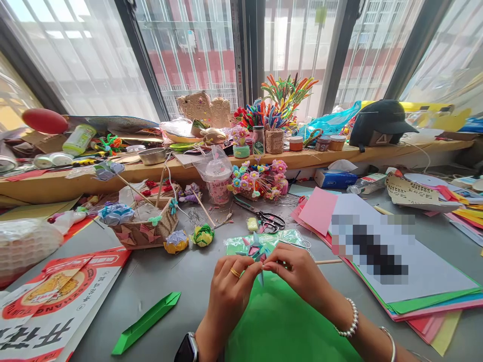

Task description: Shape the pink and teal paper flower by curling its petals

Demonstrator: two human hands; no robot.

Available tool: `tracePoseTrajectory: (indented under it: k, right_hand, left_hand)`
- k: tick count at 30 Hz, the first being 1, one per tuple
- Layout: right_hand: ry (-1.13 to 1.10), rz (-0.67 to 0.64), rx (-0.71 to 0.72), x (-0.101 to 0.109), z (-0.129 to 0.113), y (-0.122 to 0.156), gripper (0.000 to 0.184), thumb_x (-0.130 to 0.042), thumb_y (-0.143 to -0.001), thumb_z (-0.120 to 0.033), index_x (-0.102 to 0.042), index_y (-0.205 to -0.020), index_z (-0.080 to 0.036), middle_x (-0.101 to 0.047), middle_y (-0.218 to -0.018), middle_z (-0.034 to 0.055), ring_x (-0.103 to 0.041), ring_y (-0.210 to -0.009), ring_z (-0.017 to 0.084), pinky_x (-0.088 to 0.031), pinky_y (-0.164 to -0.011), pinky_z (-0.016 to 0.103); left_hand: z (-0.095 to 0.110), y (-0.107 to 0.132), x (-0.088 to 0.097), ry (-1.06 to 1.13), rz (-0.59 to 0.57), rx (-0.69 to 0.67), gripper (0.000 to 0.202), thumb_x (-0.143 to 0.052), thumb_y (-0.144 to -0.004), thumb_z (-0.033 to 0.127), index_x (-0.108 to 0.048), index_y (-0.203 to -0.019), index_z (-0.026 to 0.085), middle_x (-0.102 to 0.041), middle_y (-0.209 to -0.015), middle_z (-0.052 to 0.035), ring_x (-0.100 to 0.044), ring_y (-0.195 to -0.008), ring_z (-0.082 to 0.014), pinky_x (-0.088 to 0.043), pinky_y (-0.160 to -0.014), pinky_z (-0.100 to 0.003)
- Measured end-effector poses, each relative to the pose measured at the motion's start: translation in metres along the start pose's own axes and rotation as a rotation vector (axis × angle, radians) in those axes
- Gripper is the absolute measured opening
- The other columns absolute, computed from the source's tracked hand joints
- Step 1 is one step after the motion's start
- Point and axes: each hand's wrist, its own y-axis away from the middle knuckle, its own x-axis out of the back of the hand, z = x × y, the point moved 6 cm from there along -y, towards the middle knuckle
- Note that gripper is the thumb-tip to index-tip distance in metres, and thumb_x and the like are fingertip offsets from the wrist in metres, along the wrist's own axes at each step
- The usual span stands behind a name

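Both hands meet over the grey table, pinching a small folded paper flower (pixel 253 248) with teal and pink petals. My left hand (pixel 231 284) has its thumb and fingers closed on the near petals. From the other side, my right hand (pixel 298 269) pinches the same spot with thumb and forefinger. The fingertips hide part of the flower. Beneath my hands lies a large green sheet (pixel 290 322). Just beyond the flower is a clear plastic packet (pixel 234 245) with green in it. A folded green paper strip (pixel 147 323) lies to the left of my left hand.
Black-handled scissors (pixel 272 221) lie behind the flower. At left are a cardboard box (pixel 145 234) of paper flowers and a printed paper bag (pixel 56 301). Stacked coloured paper (pixel 426 251) occupies the right. A wooden ledge (pixel 188 168) crowded with craft supplies runs below the windows.
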Motion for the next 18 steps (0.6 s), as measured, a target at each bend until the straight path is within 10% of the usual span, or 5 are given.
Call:
tracePoseTrajectory:
  k: [18]
  right_hand:
    - [0.157,0.078,0.26,0.003,-0.011,0.004,0.018,-0.047,-0.087,-0.026,-0.06,-0.079,-0.017,-0.061,-0.073,0.0049,-0.057,-0.069,0.016,-0.046,-0.061,0.026]
  left_hand:
    - [-0.016,0.003,0.0,0.131,-0.017,0.106,0.004,-0.056,-0.079,0.017,-0.057,-0.082,0.016,-0.062,-0.073,-0.0034,-0.059,-0.069,-0.014,-0.049,-0.063,-0.025]
